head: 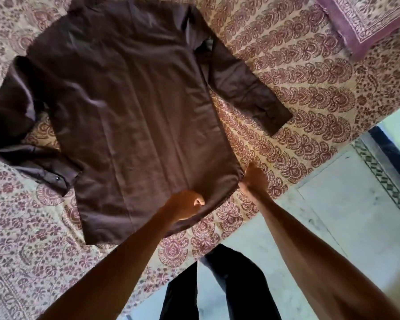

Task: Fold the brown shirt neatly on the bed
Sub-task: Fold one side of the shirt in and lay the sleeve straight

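Note:
The brown shirt (129, 116) lies spread flat, back side up, on the patterned bed (298, 93), collar far from me and hem near the bed's edge. Both long sleeves stretch out to the sides; the left one bends back toward the hem with a buttoned cuff. My left hand (185, 205) pinches the hem near its middle. My right hand (252, 179) grips the hem's right corner. Its fingertips are hidden under the cloth.
A purple-bordered pillow (365, 21) sits at the far right corner of the bed. The bed's edge runs diagonally by my legs (219, 287), in dark trousers, with pale tiled floor (333, 215) to the right.

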